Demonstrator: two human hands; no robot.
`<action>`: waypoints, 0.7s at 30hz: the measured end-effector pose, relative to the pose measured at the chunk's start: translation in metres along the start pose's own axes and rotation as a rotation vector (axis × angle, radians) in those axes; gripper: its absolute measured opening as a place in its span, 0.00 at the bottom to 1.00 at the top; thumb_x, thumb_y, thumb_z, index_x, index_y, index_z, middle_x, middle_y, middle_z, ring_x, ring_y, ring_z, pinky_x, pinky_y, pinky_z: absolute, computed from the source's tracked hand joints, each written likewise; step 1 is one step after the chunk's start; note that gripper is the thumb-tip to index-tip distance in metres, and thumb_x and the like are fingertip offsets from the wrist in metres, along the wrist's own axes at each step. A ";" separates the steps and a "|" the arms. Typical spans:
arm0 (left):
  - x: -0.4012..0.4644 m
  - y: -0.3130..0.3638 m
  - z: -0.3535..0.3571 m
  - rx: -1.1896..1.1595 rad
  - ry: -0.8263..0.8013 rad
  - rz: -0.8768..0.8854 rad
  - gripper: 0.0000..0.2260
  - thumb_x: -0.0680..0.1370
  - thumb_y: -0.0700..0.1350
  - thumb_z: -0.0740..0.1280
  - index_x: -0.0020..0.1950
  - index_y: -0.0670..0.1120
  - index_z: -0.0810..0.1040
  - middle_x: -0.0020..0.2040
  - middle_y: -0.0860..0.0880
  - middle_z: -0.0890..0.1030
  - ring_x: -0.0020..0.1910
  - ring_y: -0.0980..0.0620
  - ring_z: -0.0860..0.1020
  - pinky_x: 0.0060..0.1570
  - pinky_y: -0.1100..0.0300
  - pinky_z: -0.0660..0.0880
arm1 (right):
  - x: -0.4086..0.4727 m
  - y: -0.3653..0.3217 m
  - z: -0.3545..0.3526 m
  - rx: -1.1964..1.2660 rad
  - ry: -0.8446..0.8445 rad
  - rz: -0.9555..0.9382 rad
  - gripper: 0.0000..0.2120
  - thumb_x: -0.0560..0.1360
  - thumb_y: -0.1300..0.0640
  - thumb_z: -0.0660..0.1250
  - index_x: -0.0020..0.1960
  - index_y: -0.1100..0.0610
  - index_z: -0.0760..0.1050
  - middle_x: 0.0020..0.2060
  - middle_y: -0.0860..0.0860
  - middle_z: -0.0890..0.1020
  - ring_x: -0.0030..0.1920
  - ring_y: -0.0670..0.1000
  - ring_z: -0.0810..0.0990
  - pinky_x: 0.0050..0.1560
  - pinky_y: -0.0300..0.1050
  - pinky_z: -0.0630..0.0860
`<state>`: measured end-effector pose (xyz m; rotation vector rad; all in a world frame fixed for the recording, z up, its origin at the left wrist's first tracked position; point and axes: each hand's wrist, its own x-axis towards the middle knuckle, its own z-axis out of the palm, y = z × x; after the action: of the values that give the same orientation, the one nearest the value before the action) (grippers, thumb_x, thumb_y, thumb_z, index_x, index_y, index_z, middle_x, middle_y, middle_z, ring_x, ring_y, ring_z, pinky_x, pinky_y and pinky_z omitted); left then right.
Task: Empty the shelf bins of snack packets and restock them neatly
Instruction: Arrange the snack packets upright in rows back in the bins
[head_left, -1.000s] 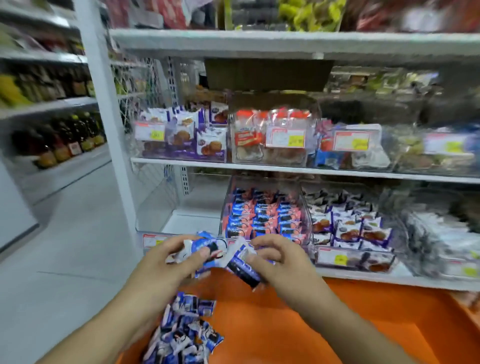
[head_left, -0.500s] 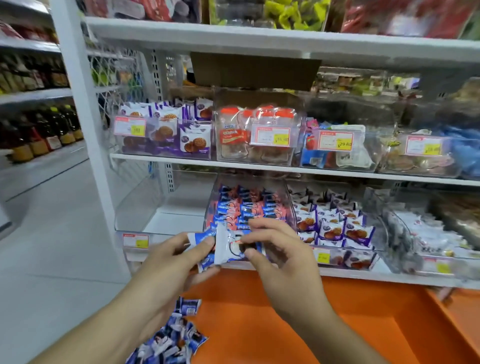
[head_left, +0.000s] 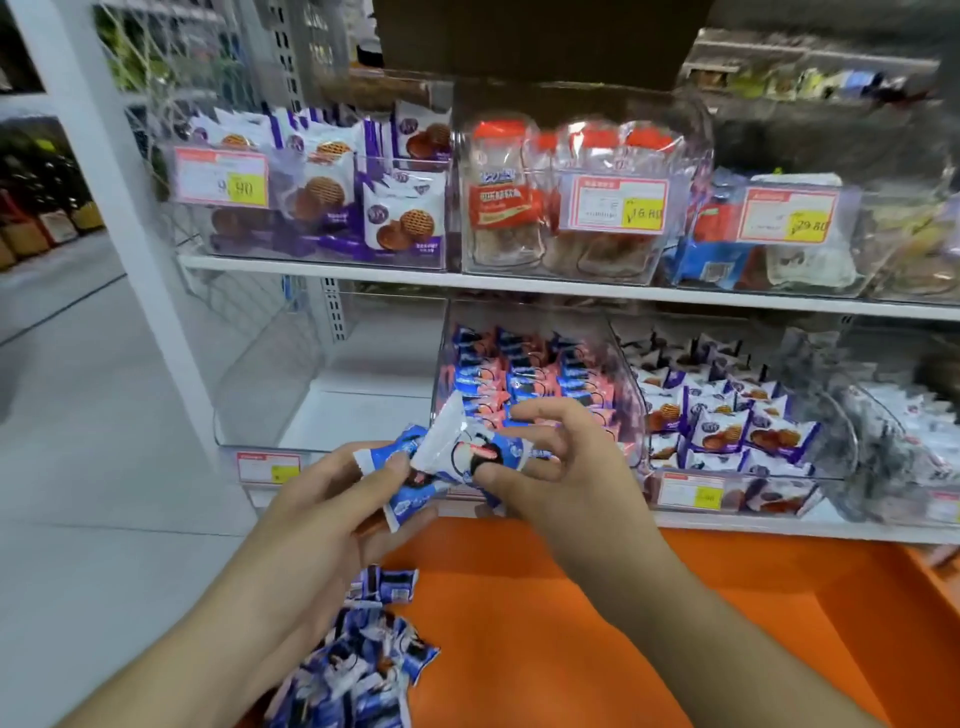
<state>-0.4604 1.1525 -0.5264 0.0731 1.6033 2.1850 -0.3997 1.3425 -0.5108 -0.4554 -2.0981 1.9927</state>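
Observation:
My left hand (head_left: 332, 514) grips a small stack of blue-and-white snack packets (head_left: 410, 483) in front of the lower shelf. My right hand (head_left: 566, 467) pinches one packet (head_left: 457, 447) at the top of that stack, thumb on its face. Behind my hands stands a clear bin (head_left: 270, 384) with nothing visible inside. The bin to its right (head_left: 535, 374) holds rows of blue and pink packets. A heap of loose blue packets (head_left: 353, 670) lies on the orange surface (head_left: 597, 623) below my left forearm.
Further right, a clear bin of purple-and-white cookie packets (head_left: 727, 421) sits on the lower shelf. The upper shelf (head_left: 519, 283) carries bins of waffle cookies, red-capped bread packs and others, with price tags. A white upright post (head_left: 130, 218) stands left, aisle floor beyond.
Both hands rose a little and moved closer to the shelf. My right hand shifted its packet up onto the stack in my left hand. The view came nearer to the bins.

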 end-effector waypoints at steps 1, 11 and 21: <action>-0.003 0.001 -0.005 0.015 0.013 0.004 0.11 0.80 0.40 0.67 0.60 0.39 0.83 0.58 0.42 0.86 0.56 0.45 0.86 0.55 0.51 0.83 | 0.000 -0.002 0.001 0.059 0.010 0.027 0.22 0.74 0.65 0.78 0.63 0.51 0.74 0.52 0.50 0.84 0.37 0.45 0.86 0.36 0.34 0.79; -0.004 0.027 -0.020 0.169 0.118 0.061 0.07 0.80 0.45 0.72 0.55 0.44 0.86 0.51 0.46 0.88 0.48 0.45 0.88 0.60 0.47 0.80 | -0.006 0.002 0.022 0.480 0.022 0.034 0.19 0.76 0.70 0.72 0.59 0.49 0.83 0.51 0.58 0.82 0.43 0.55 0.84 0.58 0.62 0.83; -0.012 0.048 -0.069 0.353 0.294 0.207 0.04 0.79 0.45 0.74 0.52 0.47 0.85 0.52 0.46 0.85 0.41 0.50 0.88 0.30 0.69 0.77 | -0.007 0.021 0.042 0.116 -0.055 0.050 0.15 0.75 0.60 0.76 0.60 0.50 0.78 0.40 0.50 0.84 0.40 0.52 0.79 0.45 0.52 0.74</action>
<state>-0.4839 1.0748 -0.5027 0.0235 2.2262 2.1086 -0.4064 1.3018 -0.5335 -0.4405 -2.0074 2.1646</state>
